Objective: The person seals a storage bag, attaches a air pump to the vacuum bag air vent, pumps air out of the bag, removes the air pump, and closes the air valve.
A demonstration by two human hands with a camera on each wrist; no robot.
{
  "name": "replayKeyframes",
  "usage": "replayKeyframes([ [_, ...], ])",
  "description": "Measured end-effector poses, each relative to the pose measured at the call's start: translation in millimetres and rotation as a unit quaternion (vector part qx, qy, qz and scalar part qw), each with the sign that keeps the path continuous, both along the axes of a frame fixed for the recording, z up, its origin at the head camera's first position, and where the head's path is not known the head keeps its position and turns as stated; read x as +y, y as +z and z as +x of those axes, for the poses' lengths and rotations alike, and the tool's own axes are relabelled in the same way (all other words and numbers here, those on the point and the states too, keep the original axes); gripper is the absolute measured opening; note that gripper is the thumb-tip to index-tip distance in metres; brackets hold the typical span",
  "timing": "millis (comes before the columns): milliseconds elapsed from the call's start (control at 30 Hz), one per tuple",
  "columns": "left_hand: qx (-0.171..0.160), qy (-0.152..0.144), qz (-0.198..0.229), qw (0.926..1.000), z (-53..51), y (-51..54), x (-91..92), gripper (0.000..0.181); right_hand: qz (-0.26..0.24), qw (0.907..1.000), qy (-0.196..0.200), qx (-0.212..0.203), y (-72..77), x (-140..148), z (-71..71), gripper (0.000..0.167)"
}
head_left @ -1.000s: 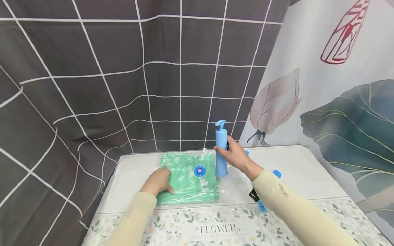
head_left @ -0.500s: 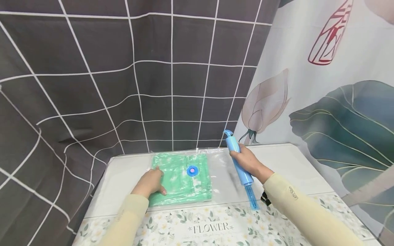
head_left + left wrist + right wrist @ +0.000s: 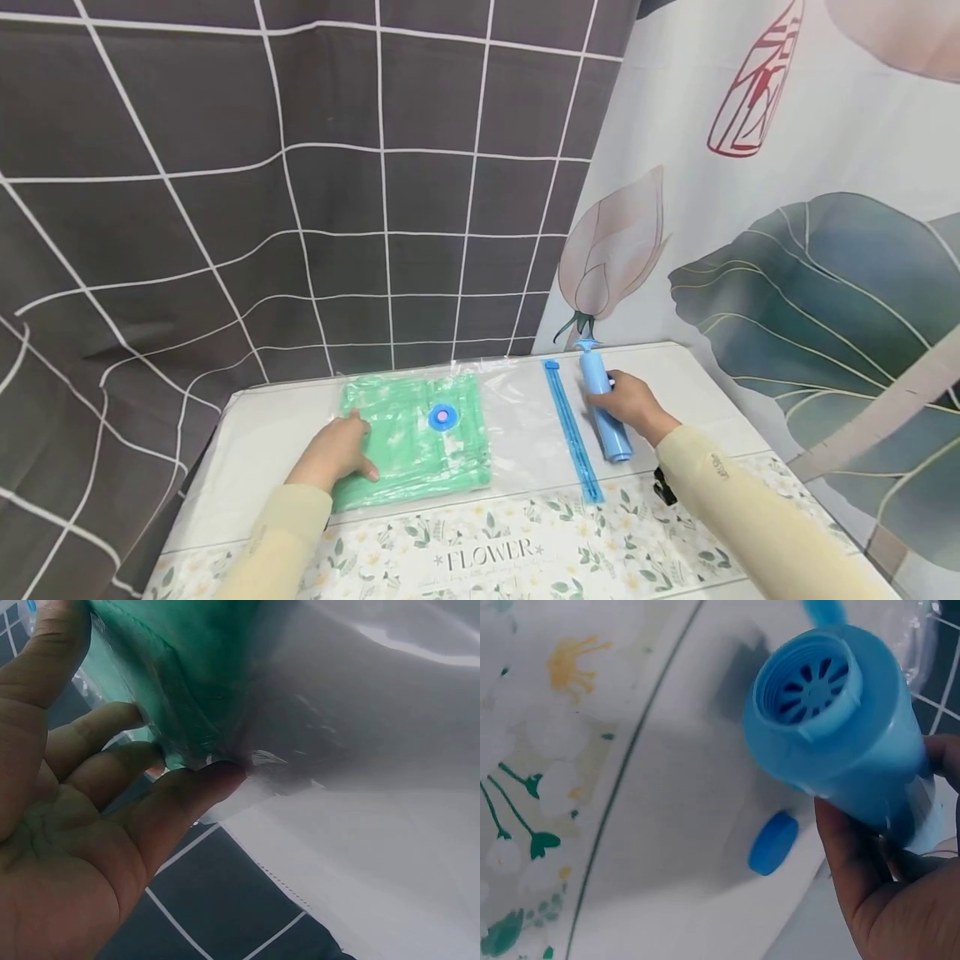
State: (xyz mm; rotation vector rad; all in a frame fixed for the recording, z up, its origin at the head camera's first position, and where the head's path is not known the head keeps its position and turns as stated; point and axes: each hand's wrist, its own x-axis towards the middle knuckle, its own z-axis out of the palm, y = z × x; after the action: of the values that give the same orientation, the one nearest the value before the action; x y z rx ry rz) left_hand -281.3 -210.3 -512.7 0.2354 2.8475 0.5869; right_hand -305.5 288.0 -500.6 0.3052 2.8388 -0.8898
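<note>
A clear vacuum storage bag (image 3: 510,417) with folded green fabric (image 3: 408,442) inside lies flat on the table. Its round blue valve (image 3: 442,417) has a pink centre. My left hand (image 3: 337,450) rests on the bag's left edge, thumb and fingers spread; in the left wrist view its fingertips touch the plastic. Over the table at right, my right hand (image 3: 633,404) grips a light blue hand pump (image 3: 606,408) around its barrel, handle end up and tilted. Facing the right wrist view is the pump's open threaded mouth (image 3: 810,690).
A blue zip seal (image 3: 572,433) runs along the bag's right end. Beside the pump, a blue cap (image 3: 772,844) lies on the white tabletop (image 3: 682,817). A flowered cloth print covers the table's front (image 3: 495,562). Dark gridded fabric (image 3: 427,192) hangs behind.
My right hand has carried the pump rightward, away from the bag's valve and past the zip seal, tilting it. My left hand stays on the bag while the head view swings right.
</note>
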Motion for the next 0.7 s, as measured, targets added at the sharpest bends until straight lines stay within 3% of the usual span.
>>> replayKeyframes([
  [233, -0.002, -0.001, 0.003, 1.0000, 3.7, 1.0, 0.2, 0.100, 0.066, 0.9978, -0.006, -0.007, -10.2, -10.4, -3.0, 0.083],
  [700, 0.003, 0.008, -0.002, 1.0000, 4.4, 4.6, 2.9, 0.099, 0.093, 0.9954, -0.020, -0.013, -18.6, -14.4, -9.3, 0.085],
])
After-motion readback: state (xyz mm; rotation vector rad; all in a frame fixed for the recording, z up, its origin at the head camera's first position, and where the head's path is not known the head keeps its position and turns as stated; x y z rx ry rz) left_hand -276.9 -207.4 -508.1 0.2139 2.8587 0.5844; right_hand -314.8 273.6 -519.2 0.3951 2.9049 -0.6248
